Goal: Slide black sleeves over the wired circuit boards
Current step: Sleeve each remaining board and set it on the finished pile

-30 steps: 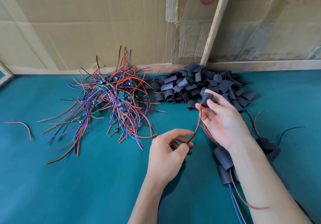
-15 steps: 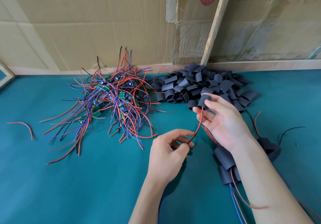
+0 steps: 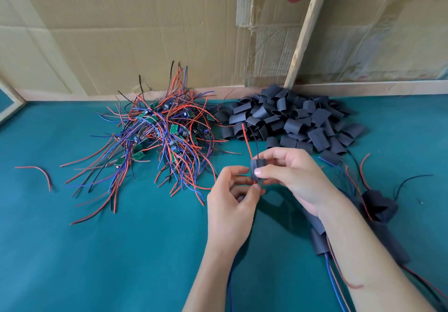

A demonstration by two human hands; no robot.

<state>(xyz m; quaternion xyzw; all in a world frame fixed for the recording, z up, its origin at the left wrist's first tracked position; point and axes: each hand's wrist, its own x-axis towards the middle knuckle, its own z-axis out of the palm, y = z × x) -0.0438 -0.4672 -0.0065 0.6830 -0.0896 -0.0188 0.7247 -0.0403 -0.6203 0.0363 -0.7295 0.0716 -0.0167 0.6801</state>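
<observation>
My right hand [image 3: 294,178] pinches a short black sleeve [image 3: 257,171] between thumb and curled fingers [image 3: 278,156]; it is a soft, matte tube, slightly flattened. A thin red wire [image 3: 246,139] and a black wire [image 3: 256,145] poke stiffly up out of its top end. Just below, my left hand [image 3: 231,205] pinches the leads at the sleeve's lower end with thumb and forefinger; the board itself is hidden from me. A blue wire [image 3: 230,285] trails down beneath my left wrist. Behind my hands, on the teal felt-like surface [image 3: 97,251], lies a heap of loose sleeves [image 3: 291,118], dull and curled. To its left sits a tangle of red, blue and black wires with small green circuit boards [image 3: 157,132]. By my right forearm lie finished sleeved pieces [image 3: 320,239]. Creased cardboard [image 3: 121,33] stands behind.
</observation>
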